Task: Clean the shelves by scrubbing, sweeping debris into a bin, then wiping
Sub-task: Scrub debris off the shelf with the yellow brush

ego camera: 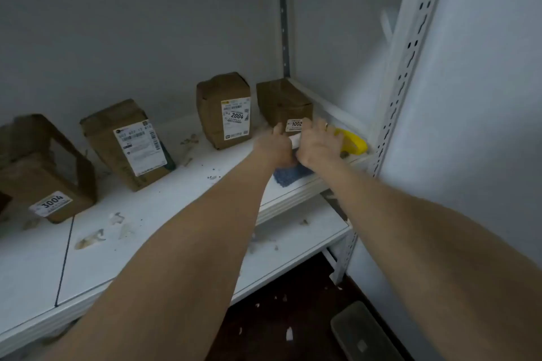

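Up on the littered white shelf (164, 202), the left hand (274, 145) and right hand (318, 143) meet at its right end, just before the box marked 1002 (283, 102). Both sit over a blue cloth (289, 177), with a yellow-handled brush (353, 142) just beside the right hand. Blur hides whether the fingers (325, 127) grip anything.

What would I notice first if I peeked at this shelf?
Two bare arms reach to the right end of the white shelf, where the left hand and right hand meet above a blue cloth, a yellow brush just beside them. Brown parcels stand along the back, and scraps litter the shelf.
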